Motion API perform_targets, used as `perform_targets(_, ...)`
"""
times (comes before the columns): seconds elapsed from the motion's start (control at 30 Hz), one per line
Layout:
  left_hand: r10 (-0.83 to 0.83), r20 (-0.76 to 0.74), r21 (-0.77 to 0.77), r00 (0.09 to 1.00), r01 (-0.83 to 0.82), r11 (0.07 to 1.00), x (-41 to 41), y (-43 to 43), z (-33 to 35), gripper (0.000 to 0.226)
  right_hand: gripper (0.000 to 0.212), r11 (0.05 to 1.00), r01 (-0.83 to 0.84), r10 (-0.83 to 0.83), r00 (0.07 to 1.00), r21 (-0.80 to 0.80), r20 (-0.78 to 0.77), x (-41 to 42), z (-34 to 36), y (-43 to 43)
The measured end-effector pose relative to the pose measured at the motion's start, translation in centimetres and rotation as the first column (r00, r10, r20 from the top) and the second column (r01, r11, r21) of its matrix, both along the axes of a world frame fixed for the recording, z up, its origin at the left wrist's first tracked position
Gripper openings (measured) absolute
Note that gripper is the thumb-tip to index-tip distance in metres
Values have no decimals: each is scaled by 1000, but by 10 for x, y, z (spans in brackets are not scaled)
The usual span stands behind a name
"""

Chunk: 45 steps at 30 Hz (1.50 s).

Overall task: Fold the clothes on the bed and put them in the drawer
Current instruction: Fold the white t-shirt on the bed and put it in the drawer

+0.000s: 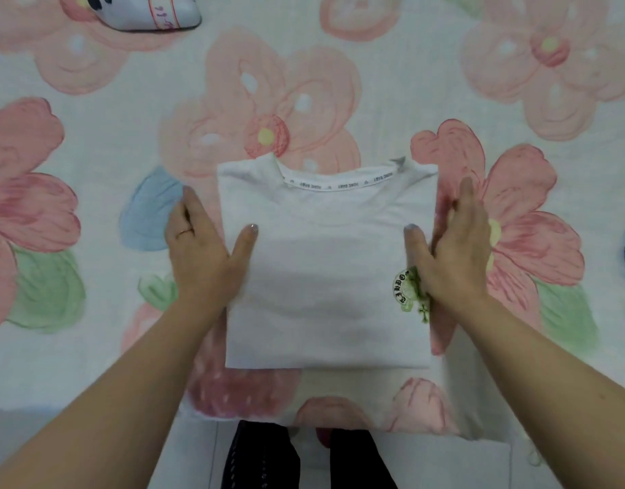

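Both hands flank a folded white T-shirt (325, 277). The left hand (201, 248), with a ring on one finger, lies along the shirt's left edge, fingers straight and thumb resting on top of the fabric. The right hand (452, 248) mirrors it on the right edge, thumb on the cloth and fingers extended. Those fingers are blurred, so I cannot tell whether they slip under the fold. Neither hand curls around anything.

Nearest the camera, the person's legs in dark trousers (261, 457) stand against the edge of the bed. The floral bedsheet (92, 171), with large pink flowers and green leaves on white, covers the rest of the view. The T-shirt lies flat on it near that edge, folded into a neat rectangle. A green logo (410, 292) sits beside the right hand, and the printed neck tape (339, 185) faces away. Far off at the top left lies a white device (145, 14) with a red-bordered label.
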<state>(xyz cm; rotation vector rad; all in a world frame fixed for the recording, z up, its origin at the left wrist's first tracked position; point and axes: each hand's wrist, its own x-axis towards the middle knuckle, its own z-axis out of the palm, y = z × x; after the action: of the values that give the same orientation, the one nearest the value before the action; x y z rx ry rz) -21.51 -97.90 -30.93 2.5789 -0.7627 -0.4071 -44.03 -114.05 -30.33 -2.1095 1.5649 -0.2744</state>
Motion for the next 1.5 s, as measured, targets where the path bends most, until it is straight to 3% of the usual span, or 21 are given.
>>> perform_targets(0.07,208,-76,7,975,-208,978,-10,-5,11,91,74,943,277,-291,955,182,58,1,8,10)
perform_targets(0.13,341,-157,132,927,-322,938,-16,-6,16,85,61,834,414,-435,900,364,-27,3,11,20)
perform_targets(0.2,376,-239,186,895,-338,923,-16,-9,18,76,48,784,398,-450,893,477,-5,7,14,20)
perform_targets(0.27,362,-423,125,830,-342,931,-16,-13,20,59,43,740,313,-417,908,596,42,15,19,18)
perform_targets(0.37,228,-753,-16,617,-363,932,-30,-18,28,32,26,661,141,-395,900,737,182,27,31,29)
perform_targets(0.43,138,-820,-77,555,-346,935,-37,-15,37,28,17,670,88,-395,883,737,254,28,43,43)
perform_targets(0.6,4,-786,-179,619,-234,955,-35,28,94,31,14,821,59,-258,926,568,277,14,107,78)
perform_targets(0.77,-2,-810,-239,586,-327,914,-40,87,170,29,11,800,-15,-216,926,600,310,22,184,116)
perform_targets(0.93,120,-786,-266,607,-507,820,-45,161,242,25,13,771,-246,23,932,588,361,45,252,156)
perform_targets(1.07,294,-746,-288,598,-687,667,-78,219,279,24,12,672,-480,248,863,563,440,62,276,184)
perform_targets(1.17,450,-720,-303,527,-823,480,-127,257,297,23,14,528,-669,440,743,523,505,59,284,209)
perform_targets(1.33,668,-696,-303,263,-951,58,-260,302,311,20,19,166,-860,719,440,482,537,24,295,260)
perform_targets(1.5,730,-683,-255,-37,-924,-286,-395,341,328,44,13,-158,-840,850,151,518,505,-37,305,332)
